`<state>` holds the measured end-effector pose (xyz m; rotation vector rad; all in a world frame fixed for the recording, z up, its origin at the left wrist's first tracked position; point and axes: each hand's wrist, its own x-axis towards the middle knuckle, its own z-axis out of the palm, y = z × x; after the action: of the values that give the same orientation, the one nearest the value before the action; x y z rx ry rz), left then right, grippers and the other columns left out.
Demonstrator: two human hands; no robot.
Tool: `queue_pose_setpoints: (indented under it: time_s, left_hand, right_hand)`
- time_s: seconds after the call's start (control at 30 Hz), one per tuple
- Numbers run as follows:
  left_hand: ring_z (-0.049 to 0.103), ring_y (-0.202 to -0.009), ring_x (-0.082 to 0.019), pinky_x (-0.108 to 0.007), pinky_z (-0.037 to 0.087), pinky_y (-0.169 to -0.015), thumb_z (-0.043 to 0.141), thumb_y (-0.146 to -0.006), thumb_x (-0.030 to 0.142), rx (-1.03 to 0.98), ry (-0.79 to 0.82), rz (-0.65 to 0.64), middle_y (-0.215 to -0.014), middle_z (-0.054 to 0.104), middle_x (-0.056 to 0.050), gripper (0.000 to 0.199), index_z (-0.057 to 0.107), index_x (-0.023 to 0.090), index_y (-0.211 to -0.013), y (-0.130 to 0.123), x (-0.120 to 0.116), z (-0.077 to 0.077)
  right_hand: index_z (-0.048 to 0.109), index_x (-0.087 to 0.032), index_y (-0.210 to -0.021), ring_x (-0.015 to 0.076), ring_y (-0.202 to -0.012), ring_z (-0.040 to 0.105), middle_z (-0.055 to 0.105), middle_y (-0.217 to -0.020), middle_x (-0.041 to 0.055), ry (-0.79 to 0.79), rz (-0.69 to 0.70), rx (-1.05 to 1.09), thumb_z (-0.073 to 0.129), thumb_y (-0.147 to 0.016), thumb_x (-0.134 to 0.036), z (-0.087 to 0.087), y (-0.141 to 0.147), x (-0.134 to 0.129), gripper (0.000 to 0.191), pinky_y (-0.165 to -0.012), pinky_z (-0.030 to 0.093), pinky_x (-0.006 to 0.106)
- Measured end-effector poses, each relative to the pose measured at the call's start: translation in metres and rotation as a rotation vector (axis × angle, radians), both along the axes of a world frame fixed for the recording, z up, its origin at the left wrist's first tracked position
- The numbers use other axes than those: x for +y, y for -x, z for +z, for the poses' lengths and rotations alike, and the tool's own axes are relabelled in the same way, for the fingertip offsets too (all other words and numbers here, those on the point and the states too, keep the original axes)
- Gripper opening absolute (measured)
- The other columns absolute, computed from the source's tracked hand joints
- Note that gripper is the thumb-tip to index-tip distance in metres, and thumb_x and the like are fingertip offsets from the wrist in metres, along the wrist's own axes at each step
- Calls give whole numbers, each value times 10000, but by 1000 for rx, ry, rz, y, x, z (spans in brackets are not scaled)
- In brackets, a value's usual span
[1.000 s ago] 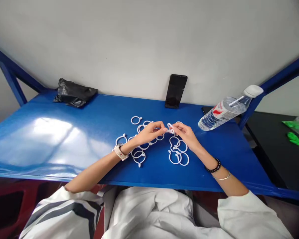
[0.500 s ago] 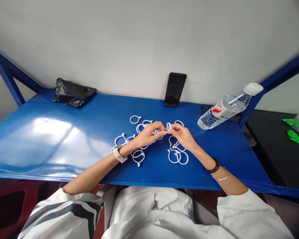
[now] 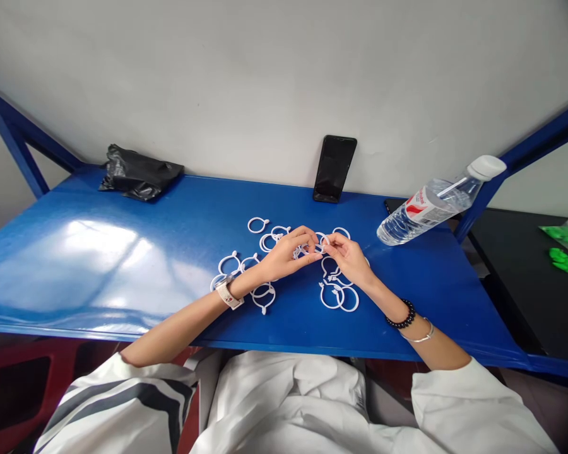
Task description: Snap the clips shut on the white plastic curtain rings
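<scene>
While it's held, white ring (image 3: pixel 322 234), slim, round

white rings (image 3: pixel 266 221): at least twelve that i can count from where i stand, overlap hiding the exact total; bare hands (image 3: pixel 286 253): two; bottle (image 3: pixel 419 216): one; upright phone (image 3: pixel 335 168): one; black plastic bag (image 3: pixel 142 173): one; wristwatch (image 3: pixel 230 294): one; beaded bracelet (image 3: pixel 402 323): one; silver bangle (image 3: pixel 422 339): one.

Place: looks like a workshop | Clues: long blue table (image 3: pixel 165 221) with blue bars (image 3: pixel 21 151), plain grey wall (image 3: pixel 208 82), lots of white rings (image 3: pixel 349 311) that look the same, black table (image 3: pixel 515 277) beside
</scene>
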<state>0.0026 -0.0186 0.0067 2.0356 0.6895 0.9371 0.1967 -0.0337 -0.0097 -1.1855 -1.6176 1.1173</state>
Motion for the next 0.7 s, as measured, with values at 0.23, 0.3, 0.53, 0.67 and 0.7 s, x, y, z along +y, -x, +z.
queue_pose_setpoints:
  time_s: [0.23, 0.3, 0.53, 0.67, 0.7]
  left_hand:
    - [635, -821, -145, -265, 511, -759, 570, -881, 334, 46, 71, -12, -913, 666, -43, 172, 573, 172, -938, -1, 0, -1]
    - [638, -820, -140, -261, 519, -768, 549, -889, 321, 32, 77, 1, -922, 667, -45, 163, 578, 169, -938, -1, 1, -3]
    - [617, -769, -128, -242, 519, -710, 525, -864, 277, 29, 107, 89, -838, 638, -23, 129, 572, 161, -895, 3, 8, -9]
    - [615, -768, -124, -250, 523, -735, 536, -834, 228, 19, 91, 80, -829, 636, -17, 79, 564, 164, -873, 3, 9, -10]
    - [614, -766, -122, -251, 523, -742, 536, -828, 212, 15, 89, 75, -825, 636, -15, 68, 563, 164, -869, 3, 9, -11]
  right_hand:
    - [616, -201, -831, 183, -780, 615, 645, -800, 26, -5, 23, -71, 598, -819, -487, 2, -1, 1, 287, -749, 497, 328]
    - [652, -198, -830, 194, -799, 628, 669, -822, 36, -14, 60, -136, 593, -824, -483, 6, -4, 2, 291, -745, 505, 329]
    - [672, -208, -852, 211, -838, 649, 695, -870, 55, -168, -230, -221, 551, -843, -522, -2, -37, 47, 336, -804, 518, 371]
    - [616, -197, -1021, 221, -932, 633, 670, -1051, 98, -183, -448, -124, 651, -719, -598, -26, -56, 104, 503, -850, 520, 396]
    - [601, -194, -1050, 228, -980, 626, 658, -1094, 110, -171, -448, -82, 665, -694, -610, -30, -57, 117, 551, -878, 512, 403]
